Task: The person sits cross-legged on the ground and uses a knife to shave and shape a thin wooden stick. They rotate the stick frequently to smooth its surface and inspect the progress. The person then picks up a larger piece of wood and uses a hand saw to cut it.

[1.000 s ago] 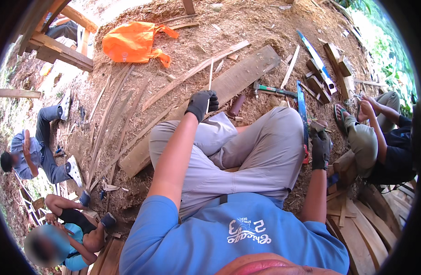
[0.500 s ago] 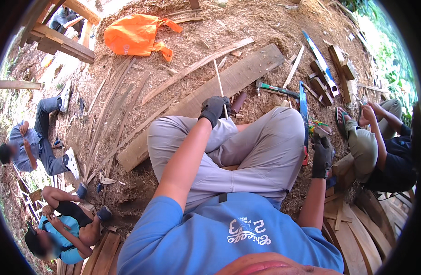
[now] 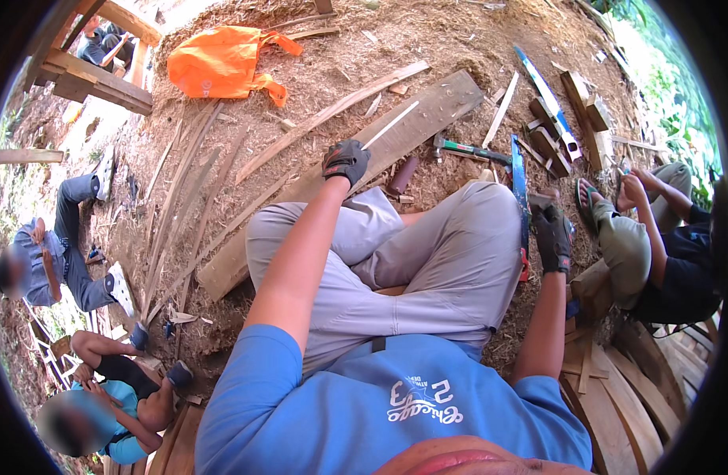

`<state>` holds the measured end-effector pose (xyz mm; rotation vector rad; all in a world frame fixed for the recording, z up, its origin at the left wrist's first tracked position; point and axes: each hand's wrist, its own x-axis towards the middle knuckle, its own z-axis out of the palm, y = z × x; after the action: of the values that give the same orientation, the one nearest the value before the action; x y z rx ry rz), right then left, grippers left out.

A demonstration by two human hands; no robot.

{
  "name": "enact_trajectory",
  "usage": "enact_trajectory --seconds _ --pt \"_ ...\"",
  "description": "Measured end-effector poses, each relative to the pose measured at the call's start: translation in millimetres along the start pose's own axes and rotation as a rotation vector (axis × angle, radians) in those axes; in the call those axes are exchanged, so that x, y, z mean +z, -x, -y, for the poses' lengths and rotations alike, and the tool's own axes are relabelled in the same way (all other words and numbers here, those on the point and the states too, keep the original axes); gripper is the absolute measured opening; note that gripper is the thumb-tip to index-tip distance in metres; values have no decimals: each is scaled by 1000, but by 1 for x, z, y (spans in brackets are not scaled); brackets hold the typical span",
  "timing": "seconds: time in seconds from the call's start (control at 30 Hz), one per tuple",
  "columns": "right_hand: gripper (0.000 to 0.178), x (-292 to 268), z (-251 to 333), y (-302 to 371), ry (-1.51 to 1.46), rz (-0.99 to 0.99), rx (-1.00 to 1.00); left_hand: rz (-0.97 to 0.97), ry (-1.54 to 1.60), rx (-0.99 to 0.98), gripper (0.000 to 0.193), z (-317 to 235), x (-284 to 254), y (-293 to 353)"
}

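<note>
My left hand [image 3: 346,163], in a dark glove, is closed around a thin pale wooden stick [image 3: 392,123]. The stick slants up and to the right, over a broad wooden plank [image 3: 453,93] that lies on the ground beyond my crossed legs. At the right, beside my knee, my gloved right hand [image 3: 552,237] has its fingers curled; a small brownish thing shows at their tips, too unclear to name. Close by that hand lies a blue-bladed handsaw [image 3: 519,190] with a red part at its near end. A dark reddish-brown cylinder [image 3: 404,175] rests between the plank and my legs.
A hammer [image 3: 471,151] with a green-and-black handle lies beyond my knee. Farther right are another blue saw [image 3: 545,96] and wood blocks [image 3: 549,146]. An orange bag [image 3: 215,63] lies far left. People sit at the left and close at the right [image 3: 657,253]. Wood strips and shavings cover the ground.
My left hand has moved away from me and leftward, and the stick has swung from nearly upright to a slant rightward. My right hand has shifted slightly farther out; the bright yellow-green bit near it no longer shows.
</note>
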<state>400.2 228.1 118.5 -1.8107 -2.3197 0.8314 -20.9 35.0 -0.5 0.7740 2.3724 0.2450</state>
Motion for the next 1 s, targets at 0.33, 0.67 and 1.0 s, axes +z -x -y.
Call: enact_trajectory --seconds 0.33,0.67,1.0 --pt "47 73 64 -156 401 264 -197 -137 -48 63 42 46 15 -6" --pt "47 129 157 -167 802 337 22 -217 -88 218 56 24 24 46" --pt "31 245 197 -84 425 251 -797 -219 -62 238 31 27 37 26"
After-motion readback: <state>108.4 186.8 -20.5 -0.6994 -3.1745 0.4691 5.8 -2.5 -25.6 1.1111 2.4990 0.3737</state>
